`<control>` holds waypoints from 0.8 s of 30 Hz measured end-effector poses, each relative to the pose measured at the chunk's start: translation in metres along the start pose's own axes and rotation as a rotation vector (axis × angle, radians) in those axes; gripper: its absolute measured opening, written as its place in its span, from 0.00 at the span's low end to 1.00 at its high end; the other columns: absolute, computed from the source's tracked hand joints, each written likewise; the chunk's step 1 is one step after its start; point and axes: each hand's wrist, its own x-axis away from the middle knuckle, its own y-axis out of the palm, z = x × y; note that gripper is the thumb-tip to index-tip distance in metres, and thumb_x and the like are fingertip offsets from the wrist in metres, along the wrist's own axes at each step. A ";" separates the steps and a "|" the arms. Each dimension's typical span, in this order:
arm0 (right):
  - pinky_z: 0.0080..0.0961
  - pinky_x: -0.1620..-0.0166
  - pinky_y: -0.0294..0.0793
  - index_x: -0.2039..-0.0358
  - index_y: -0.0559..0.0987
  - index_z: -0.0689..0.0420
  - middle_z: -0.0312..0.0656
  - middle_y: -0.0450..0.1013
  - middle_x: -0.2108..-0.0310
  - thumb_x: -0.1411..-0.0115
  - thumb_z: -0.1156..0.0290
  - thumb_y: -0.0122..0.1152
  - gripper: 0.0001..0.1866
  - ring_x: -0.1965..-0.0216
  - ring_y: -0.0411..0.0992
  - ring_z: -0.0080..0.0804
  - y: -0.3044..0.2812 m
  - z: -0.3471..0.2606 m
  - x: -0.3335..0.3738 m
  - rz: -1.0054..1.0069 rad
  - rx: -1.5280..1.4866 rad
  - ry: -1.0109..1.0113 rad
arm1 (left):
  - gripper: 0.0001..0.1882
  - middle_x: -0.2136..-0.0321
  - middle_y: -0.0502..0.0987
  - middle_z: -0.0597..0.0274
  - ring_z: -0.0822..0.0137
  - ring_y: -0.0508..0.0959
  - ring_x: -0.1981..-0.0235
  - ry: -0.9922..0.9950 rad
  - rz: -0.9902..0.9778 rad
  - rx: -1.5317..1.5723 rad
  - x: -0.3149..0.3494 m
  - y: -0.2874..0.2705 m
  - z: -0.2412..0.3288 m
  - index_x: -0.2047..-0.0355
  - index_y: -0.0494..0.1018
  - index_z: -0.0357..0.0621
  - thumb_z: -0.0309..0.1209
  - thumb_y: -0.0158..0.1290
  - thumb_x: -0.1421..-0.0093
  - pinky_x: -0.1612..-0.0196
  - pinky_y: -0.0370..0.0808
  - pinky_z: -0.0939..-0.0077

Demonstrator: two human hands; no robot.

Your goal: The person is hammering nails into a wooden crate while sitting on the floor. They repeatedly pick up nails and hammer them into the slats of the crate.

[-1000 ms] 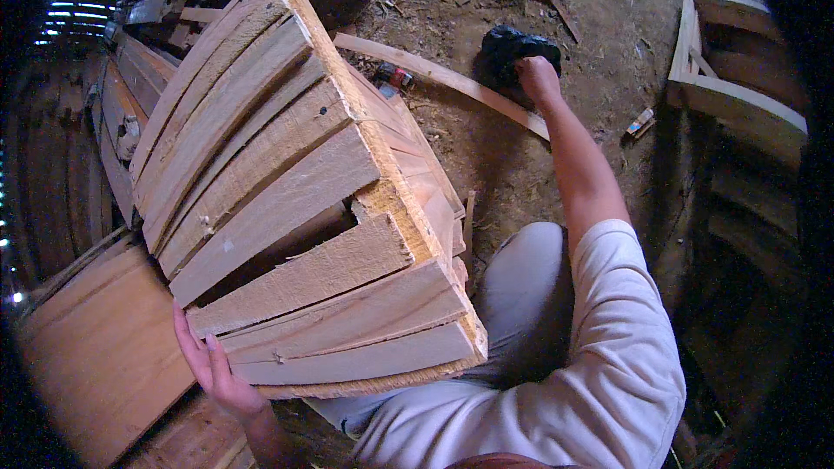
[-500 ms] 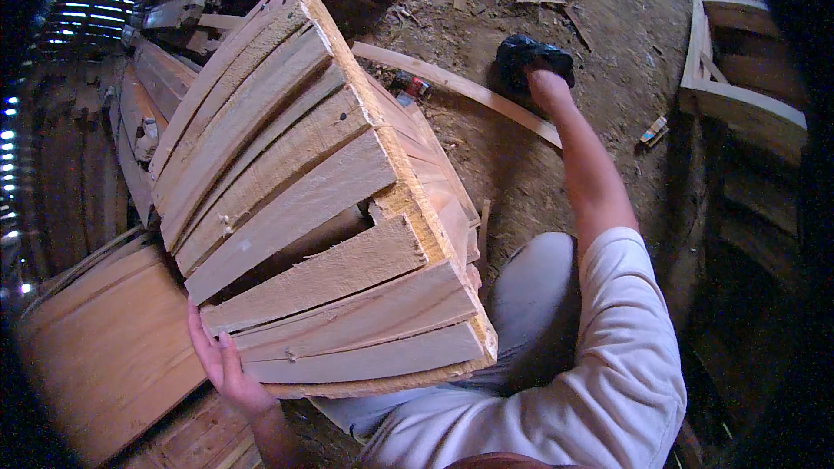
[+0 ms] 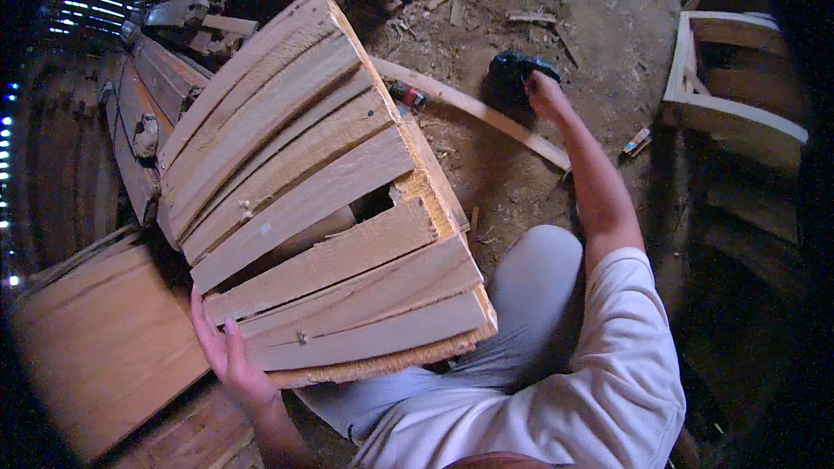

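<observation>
Head view: dirt floor (image 3: 608, 35) littered with sawdust and wood scraps, dim workshop, stacked planks at far left. Your left hand (image 3: 228, 356) grips the lower left edge of the curved slatted panel (image 3: 321, 200), fingers wrapped over a slat; panel fills frame centre, propped against your lap, slats running lower left to upper right. Your right hand (image 3: 546, 94), upper centre, closes on a black tool (image 3: 512, 71) lying beside a curved wooden strip (image 3: 473, 108). Open wooden frame (image 3: 730, 108) at right.

White short-sleeved shirt (image 3: 608, 382) here, loose at the shoulder. Light grey trousers (image 3: 521, 295) below. Both forearms bare, no gloves.
</observation>
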 end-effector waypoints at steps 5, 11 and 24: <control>0.26 0.69 0.71 0.64 0.76 0.57 0.33 0.72 0.72 0.30 0.73 0.56 0.04 0.72 0.70 0.20 -0.036 -0.027 0.057 -0.086 -0.383 0.050 | 0.34 0.26 0.56 0.44 0.55 0.53 0.24 0.006 0.019 -0.015 0.000 0.002 -0.003 0.27 0.54 0.33 0.29 0.49 0.30 0.24 0.45 0.58; 0.27 0.69 0.72 0.70 0.79 0.59 0.33 0.73 0.77 0.31 0.72 0.59 0.09 0.75 0.70 0.23 -0.082 -0.084 0.112 0.011 -0.401 0.353 | 0.31 0.29 0.60 0.47 0.56 0.60 0.29 0.007 -0.006 0.058 -0.006 0.009 0.005 0.28 0.56 0.34 0.28 0.49 0.29 0.27 0.54 0.61; 0.24 0.56 0.78 0.59 0.79 0.63 0.40 0.79 0.66 0.38 0.87 0.61 0.08 0.60 0.79 0.25 -0.207 -0.421 0.265 -0.036 -0.523 -0.515 | 0.33 0.35 0.69 0.41 0.48 0.73 0.37 0.457 0.371 -0.314 0.010 -0.004 -0.001 0.28 0.55 0.35 0.28 0.53 0.30 0.33 0.67 0.58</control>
